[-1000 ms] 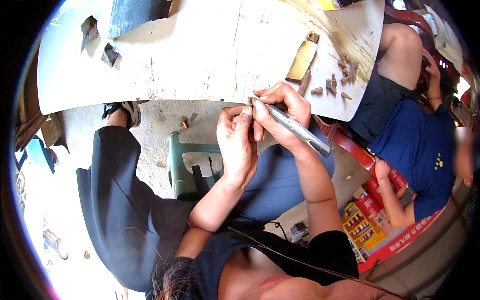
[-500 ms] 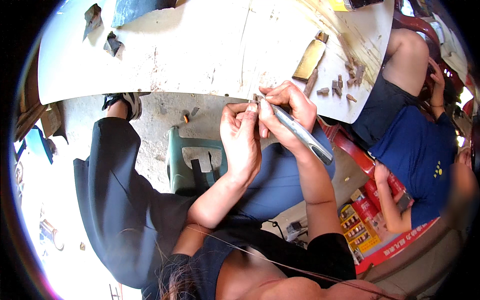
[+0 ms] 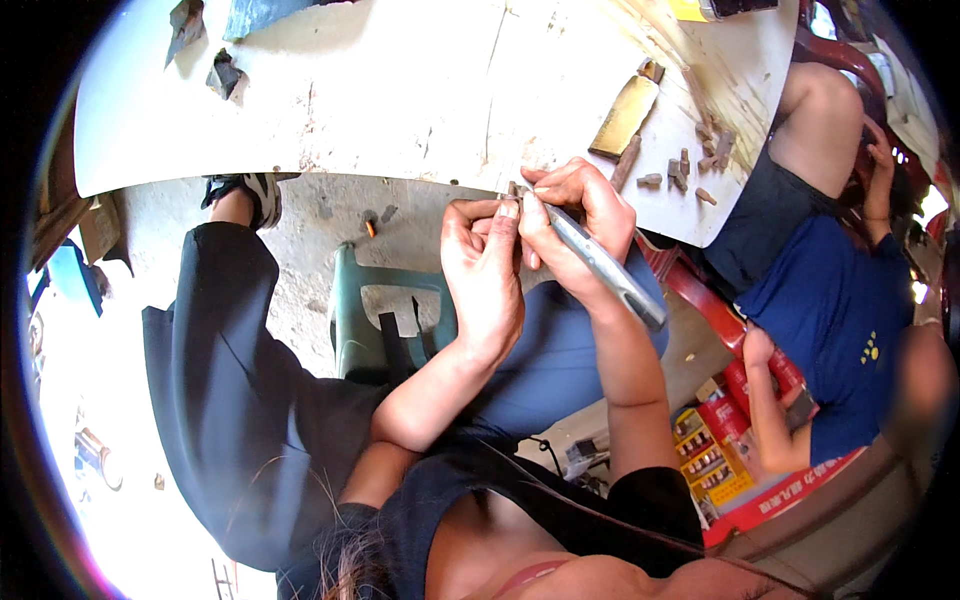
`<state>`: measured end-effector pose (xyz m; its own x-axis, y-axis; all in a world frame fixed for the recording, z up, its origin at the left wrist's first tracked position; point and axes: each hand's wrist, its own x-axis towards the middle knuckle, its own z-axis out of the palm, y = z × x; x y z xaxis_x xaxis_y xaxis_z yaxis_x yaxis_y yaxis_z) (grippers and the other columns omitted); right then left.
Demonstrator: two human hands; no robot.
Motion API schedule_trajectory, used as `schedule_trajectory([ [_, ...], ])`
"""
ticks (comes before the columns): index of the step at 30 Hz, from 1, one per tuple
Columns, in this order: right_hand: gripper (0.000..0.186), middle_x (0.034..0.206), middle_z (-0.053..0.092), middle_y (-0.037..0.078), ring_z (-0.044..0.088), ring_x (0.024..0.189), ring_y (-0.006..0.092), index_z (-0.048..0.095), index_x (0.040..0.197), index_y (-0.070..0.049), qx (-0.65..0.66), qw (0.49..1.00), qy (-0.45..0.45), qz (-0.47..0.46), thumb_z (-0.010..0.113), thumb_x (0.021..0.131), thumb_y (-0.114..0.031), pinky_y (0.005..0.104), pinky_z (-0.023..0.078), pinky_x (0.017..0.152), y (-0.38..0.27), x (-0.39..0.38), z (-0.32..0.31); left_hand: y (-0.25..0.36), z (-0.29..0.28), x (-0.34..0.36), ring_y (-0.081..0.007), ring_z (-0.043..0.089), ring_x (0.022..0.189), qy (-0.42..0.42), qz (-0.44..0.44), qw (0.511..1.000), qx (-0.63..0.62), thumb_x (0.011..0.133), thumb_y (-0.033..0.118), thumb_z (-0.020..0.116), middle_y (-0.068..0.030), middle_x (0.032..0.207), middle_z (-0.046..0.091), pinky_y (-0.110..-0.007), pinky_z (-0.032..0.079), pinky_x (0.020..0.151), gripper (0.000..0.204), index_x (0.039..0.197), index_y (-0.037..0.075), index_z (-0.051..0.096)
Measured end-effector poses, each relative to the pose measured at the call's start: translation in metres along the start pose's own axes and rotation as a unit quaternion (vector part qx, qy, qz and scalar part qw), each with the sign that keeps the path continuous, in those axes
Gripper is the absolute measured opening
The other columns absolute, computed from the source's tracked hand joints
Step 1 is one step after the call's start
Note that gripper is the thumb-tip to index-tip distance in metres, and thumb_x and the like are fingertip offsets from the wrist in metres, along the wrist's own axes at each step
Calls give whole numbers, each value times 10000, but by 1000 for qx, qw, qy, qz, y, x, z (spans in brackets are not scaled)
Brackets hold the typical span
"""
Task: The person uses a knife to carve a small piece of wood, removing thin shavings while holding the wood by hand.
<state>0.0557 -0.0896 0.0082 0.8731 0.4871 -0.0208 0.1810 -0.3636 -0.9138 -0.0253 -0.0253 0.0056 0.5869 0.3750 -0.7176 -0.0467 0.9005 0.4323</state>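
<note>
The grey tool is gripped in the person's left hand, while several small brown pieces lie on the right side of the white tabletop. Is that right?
Not quite: the head view shows the grey tool gripped in the right hand, not the left hand. Several small brown pieces do lie on the right side of the white tabletop.

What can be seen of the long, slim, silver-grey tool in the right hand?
The long, slim, silver-grey tool looks metallic, with a dark oval patch near its rear end. It slants down toward the picture's right, gripped in the right hand beside the white table's near edge. Its front end is close to the left hand; the grip hides its tip, so any blade cannot be made out.
</note>
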Motion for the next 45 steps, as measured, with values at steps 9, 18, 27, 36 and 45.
schedule_trajectory([
  [9, 161, 681, 562, 123, 644, 684, 243, 529, 722, 21, -21, 1000, -9, -16, 686, 688, 19, 359, 569, 702, 0, -2, 0, -6, 1, 0, -70, 506, 606, 26, 22, 999, 17, 958, 52, 491, -60, 768, 594, -206, 425, 544, 47, 969, 17, 461],
  [18, 166, 698, 562, 128, 649, 701, 246, 518, 738, 23, -9, 1000, 20, -20, 680, 700, 31, 365, 570, 701, 2, -5, 6, -9, 0, 1, -36, 494, 634, 36, 35, 998, 40, 956, 71, 510, -33, 778, 582, -180, 396, 544, 62, 964, 35, 460],
  [27, 181, 710, 573, 125, 636, 695, 233, 506, 738, 18, -18, 999, 18, -45, 672, 682, 64, 370, 576, 711, 4, -4, 5, -1, -3, 4, -40, 475, 710, 13, 3, 1000, 4, 954, 113, 531, -4, 826, 553, -200, 416, 634, 84, 971, 47, 482],
  [36, 157, 701, 564, 109, 615, 675, 196, 504, 738, 19, 13, 1000, -8, -3, 652, 701, 56, 392, 572, 780, 2, -4, 1, -1, -6, 4, -70, 482, 661, -7, -41, 998, -36, 947, 149, 558, -12, 785, 552, -216, 436, 621, 127, 965, 32, 513],
  [45, 142, 708, 572, 107, 608, 674, 183, 513, 751, 23, 47, 999, 14, 9, 651, 722, 44, 407, 562, 805, 5, -8, 5, 5, -3, 2, -67, 475, 647, -5, -71, 996, -52, 953, 154, 548, -20, 794, 555, -207, 429, 603, 138, 980, 21, 521],
])
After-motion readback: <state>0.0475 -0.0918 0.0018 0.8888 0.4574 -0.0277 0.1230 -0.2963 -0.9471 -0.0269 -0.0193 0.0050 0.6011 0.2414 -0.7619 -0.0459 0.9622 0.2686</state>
